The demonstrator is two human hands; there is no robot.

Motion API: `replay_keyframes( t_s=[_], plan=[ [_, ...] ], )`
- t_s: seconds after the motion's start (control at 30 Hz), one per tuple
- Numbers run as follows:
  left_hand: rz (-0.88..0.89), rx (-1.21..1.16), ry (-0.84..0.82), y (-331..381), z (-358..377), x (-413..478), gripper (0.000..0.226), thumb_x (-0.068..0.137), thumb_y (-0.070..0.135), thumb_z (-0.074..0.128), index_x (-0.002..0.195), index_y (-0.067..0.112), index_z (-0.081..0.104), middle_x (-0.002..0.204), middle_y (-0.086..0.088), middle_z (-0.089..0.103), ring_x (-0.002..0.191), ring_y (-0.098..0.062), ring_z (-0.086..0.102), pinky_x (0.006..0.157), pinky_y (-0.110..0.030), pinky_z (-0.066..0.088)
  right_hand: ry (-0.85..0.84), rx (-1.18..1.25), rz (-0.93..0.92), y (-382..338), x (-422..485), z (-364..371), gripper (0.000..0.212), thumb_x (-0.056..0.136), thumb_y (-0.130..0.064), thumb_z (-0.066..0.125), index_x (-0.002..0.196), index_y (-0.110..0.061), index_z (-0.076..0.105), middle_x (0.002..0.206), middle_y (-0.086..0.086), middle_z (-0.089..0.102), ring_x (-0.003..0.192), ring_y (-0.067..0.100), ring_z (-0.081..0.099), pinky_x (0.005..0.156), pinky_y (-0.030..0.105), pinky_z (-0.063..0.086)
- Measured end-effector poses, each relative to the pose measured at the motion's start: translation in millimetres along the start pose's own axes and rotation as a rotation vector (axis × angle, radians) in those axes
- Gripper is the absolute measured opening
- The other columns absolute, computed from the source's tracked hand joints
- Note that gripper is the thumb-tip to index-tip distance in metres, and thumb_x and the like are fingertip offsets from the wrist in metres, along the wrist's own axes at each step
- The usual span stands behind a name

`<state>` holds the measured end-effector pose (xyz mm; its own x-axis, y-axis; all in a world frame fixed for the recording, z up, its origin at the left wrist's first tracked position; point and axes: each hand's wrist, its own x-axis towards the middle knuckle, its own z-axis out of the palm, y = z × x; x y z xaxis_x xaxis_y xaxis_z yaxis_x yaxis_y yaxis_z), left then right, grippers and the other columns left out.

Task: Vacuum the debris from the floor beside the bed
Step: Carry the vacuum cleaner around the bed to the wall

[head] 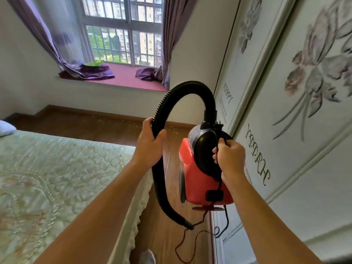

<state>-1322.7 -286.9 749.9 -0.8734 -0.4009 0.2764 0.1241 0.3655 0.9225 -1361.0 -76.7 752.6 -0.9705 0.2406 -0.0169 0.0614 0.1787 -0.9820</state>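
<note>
A red and black canister vacuum (198, 178) hangs in the air in front of me. My right hand (229, 159) grips its black handle on top. Its ribbed black hose (182, 92) arches up from the vacuum and down past my left hand (150, 140), which holds the hose about midway. The hose end (187, 223) dangles near the floor. Pale crumbs of debris (116, 121) are scattered on the wooden floor (169, 235) at the far end, between the bed (57, 178) and the window wall.
The bed with a green quilted cover fills the left. A white wardrobe (285, 111) with flower prints lines the right, leaving a narrow floor strip. The vacuum's black cord (182, 246) trails on the floor. A window seat (123, 77) with purple curtains lies ahead.
</note>
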Motion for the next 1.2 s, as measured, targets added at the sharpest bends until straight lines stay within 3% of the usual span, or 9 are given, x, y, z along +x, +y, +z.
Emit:
replay_keyframes(
  t_s=[0.13,0.33,0.67,0.87,1.03,1.2],
  plan=[
    [-0.005,0.003,-0.009,-32.1,12.7,82.3,0.034,0.103,0.02,0.052,0.135,0.023,0.04,0.1,-0.004,0.058,0.081,-0.017,0.06,0.065,-0.027,0.045,-0.005,-0.019,0.001,-1.7,68.9,48.1,0.033,0.101,-0.023,0.05,0.074,-0.008,0.063,0.062,0.005,0.062,0.053,0.017,0.056,0.052,0.031,0.047],
    [0.005,0.0,-0.049,-62.3,23.7,207.7,0.033,0.104,0.02,0.051,0.135,0.023,0.041,0.098,-0.005,0.058,0.078,-0.017,0.058,0.063,-0.026,0.044,0.018,-0.001,0.01,-15.9,167.3,119.6,0.035,0.1,-0.021,0.051,0.069,-0.009,0.06,0.061,0.005,0.061,0.048,0.015,0.054,0.051,0.03,0.045],
    [-0.03,-0.027,-0.046,-95.4,50.3,368.1,0.035,0.106,0.019,0.051,0.139,0.024,0.041,0.095,-0.002,0.057,0.076,-0.015,0.056,0.065,-0.03,0.048,0.008,-0.016,-0.006,-41.6,313.8,207.8,0.033,0.1,-0.02,0.051,0.073,-0.005,0.063,0.062,0.006,0.063,0.047,0.013,0.055,0.05,0.029,0.044],
    [-0.073,-0.034,0.015,-126.2,81.5,468.6,0.033,0.106,0.019,0.05,0.137,0.024,0.039,0.094,-0.003,0.055,0.075,-0.015,0.056,0.06,-0.023,0.045,-0.088,0.017,0.011,-45.5,421.9,265.3,0.031,0.101,-0.021,0.052,0.076,-0.008,0.064,0.063,0.005,0.062,0.048,0.013,0.054,0.046,0.026,0.044],
    [-0.118,-0.019,0.114,-145.8,99.9,546.5,0.03,0.106,0.019,0.05,0.134,0.023,0.041,0.092,-0.006,0.056,0.075,-0.017,0.056,0.063,-0.031,0.048,-0.211,0.05,0.046,-57.6,507.7,318.2,0.028,0.102,-0.019,0.051,0.084,-0.003,0.064,0.065,0.006,0.06,0.05,0.013,0.053,0.048,0.026,0.044],
    [-0.144,-0.005,0.196,-159.9,100.3,606.1,0.028,0.105,0.017,0.051,0.132,0.022,0.041,0.089,-0.004,0.054,0.072,-0.016,0.054,0.064,-0.033,0.048,-0.304,0.043,0.041,-75.4,573.6,369.5,0.029,0.102,-0.02,0.05,0.077,-0.009,0.061,0.063,0.004,0.06,0.048,0.013,0.052,0.048,0.028,0.044]
  ],
)
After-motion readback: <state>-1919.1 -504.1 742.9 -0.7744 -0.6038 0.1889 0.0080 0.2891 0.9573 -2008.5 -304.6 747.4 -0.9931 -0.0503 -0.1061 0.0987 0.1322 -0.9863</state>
